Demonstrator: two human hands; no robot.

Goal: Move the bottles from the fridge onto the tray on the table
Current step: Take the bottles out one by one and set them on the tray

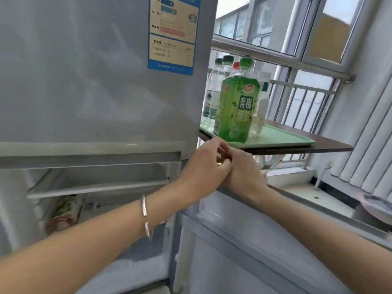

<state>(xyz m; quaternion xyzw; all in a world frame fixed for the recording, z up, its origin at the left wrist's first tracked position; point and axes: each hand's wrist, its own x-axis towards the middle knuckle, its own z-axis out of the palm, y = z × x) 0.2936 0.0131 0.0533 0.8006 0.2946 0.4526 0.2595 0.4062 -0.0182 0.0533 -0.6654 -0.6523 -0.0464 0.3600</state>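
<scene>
— So, what can't you make out from where you sit?

— Plenty. My left hand [206, 164] and right hand [244, 172] are pressed together at the picture's centre, fingers curled and overlapping; something small and pale shows between them, but I cannot tell what it is or whether either hand truly grips it. The grey fridge [84, 81] fills everything from nine to twelve o'clock; its upper door hides the left end of the pale green plastic tray [286, 139]. Down at eight o'clock, inside the open frosty compartment, a blurred package with green and red print [61, 213] lies on its side; I can't read it.

— And the bottles?

— At one o'clock, standing upright on the tray, which sits on the dark brown table [331, 146]. Nearest is a big green tea bottle with a green cap and Chinese lettering [235, 107]. Behind it, partly hidden, stand clear water bottles with dark green caps [214, 90], plus one red cap [235, 65] whose bottle is mostly covered. A pale translucent bottle [262, 109] at its right is hard to define.

— Anything else?

— A silver bangle [145, 213] on my left wrist.
</scene>
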